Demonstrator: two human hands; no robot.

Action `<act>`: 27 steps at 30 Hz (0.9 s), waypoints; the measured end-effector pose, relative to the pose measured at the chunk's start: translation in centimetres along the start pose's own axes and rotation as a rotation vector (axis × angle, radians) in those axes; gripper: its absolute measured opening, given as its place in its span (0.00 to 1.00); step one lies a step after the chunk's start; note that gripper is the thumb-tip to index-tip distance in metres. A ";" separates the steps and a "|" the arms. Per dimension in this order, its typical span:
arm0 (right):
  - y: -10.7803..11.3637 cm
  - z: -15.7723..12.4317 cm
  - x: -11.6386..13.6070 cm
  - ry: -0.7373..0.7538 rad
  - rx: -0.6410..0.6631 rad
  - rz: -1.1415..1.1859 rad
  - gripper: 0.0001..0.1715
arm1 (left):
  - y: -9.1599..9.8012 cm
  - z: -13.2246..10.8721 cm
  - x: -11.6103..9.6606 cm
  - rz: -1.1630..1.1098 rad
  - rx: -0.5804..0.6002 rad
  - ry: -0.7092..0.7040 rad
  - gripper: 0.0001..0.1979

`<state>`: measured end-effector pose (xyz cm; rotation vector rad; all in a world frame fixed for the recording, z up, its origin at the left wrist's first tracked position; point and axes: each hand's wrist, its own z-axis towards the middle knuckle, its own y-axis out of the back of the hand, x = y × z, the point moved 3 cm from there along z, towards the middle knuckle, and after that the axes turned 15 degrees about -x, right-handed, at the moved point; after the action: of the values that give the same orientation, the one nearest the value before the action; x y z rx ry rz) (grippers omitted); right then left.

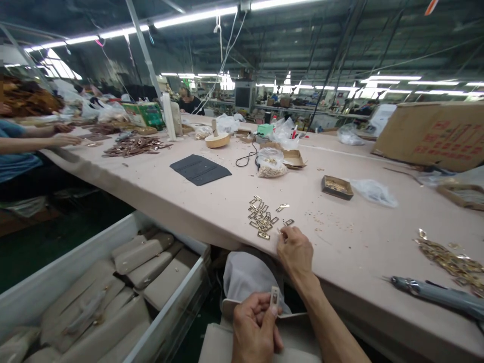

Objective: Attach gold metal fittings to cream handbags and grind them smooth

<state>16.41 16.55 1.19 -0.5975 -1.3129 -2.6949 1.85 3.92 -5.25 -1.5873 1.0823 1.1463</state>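
My left hand (254,325) is closed in a pinch at the bottom of the view. Between its thumb and fingers stands a small pale tab (274,296) with a rectangular slotted piece on it. Below that hand lies a beige bag (217,345), partly hidden by my hands. My right hand (297,251) rests at the table's near edge with its fingertips pressed together; what they hold, if anything, is too small to tell. Just beyond them, a loose pile of small rectangular metal plates (260,216) is spread on the table.
A grey bin (204,257) of beige bags stands lower left. On the table (234,212) lie a dark sheet (200,169), a small box of fittings (337,186), a bag of small parts (271,164), a powered screwdriver (434,295) and brassy pieces (449,257). A co-worker's arms (41,138) reach in from the left.
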 end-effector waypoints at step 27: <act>-0.8 1.8 -1.4 -0.134 0.342 -0.045 0.06 | 0.2 0.8 -0.8 0.026 0.041 0.003 0.16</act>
<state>18.07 18.27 1.05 -0.7222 -1.7877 -2.4127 1.33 4.72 -4.65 -1.5482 1.1243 1.1325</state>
